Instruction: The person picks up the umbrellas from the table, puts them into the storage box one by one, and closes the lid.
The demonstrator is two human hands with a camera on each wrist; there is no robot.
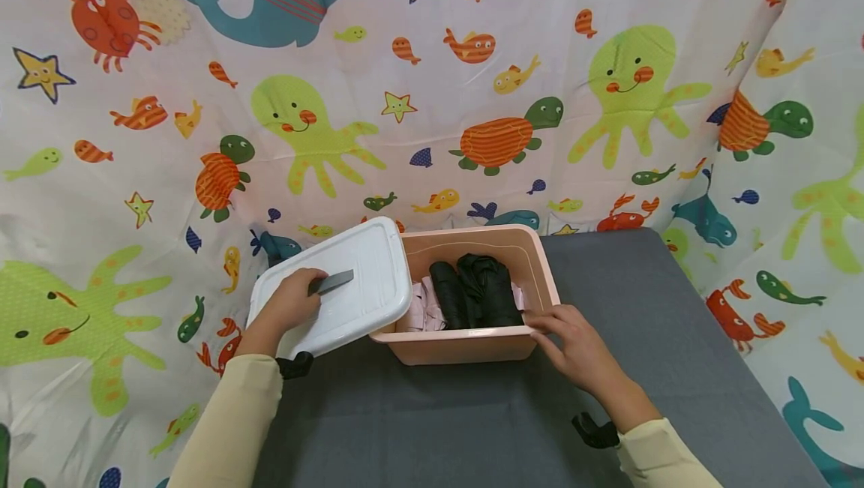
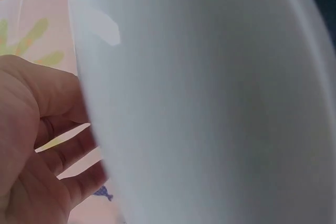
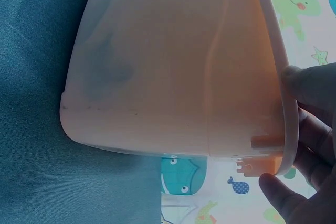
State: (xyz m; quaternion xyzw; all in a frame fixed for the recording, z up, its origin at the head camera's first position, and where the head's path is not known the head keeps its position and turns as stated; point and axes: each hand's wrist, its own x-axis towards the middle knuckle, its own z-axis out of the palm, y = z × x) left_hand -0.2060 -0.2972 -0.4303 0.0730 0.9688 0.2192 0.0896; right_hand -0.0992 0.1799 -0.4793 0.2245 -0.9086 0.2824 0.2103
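Observation:
A pink plastic box (image 1: pixel 466 344) stands on the grey table (image 1: pixel 439 420). Inside it lie rolled black items (image 1: pixel 479 289) and pale pink cloth (image 1: pixel 425 312). My left hand (image 1: pixel 292 299) grips a white lid (image 1: pixel 367 267), which is tilted and overlaps the box's left rim. A grey latch (image 1: pixel 335 282) on the lid sits by my fingers. In the left wrist view the lid (image 2: pixel 210 103) fills the frame, with my left hand (image 2: pixel 42 145) curled round its edge. My right hand (image 1: pixel 563 334) holds the box's front right corner. The right wrist view shows the box (image 3: pixel 173 66) and my fingers (image 3: pixel 310 85) on its rim.
A curtain (image 1: pixel 472 98) printed with sea animals hangs behind the table and along both sides. The grey table surface (image 3: pixel 42 129) stretches in front of and to the right of the box. Black wrist straps (image 1: pixel 594 432) show at my cream sleeves.

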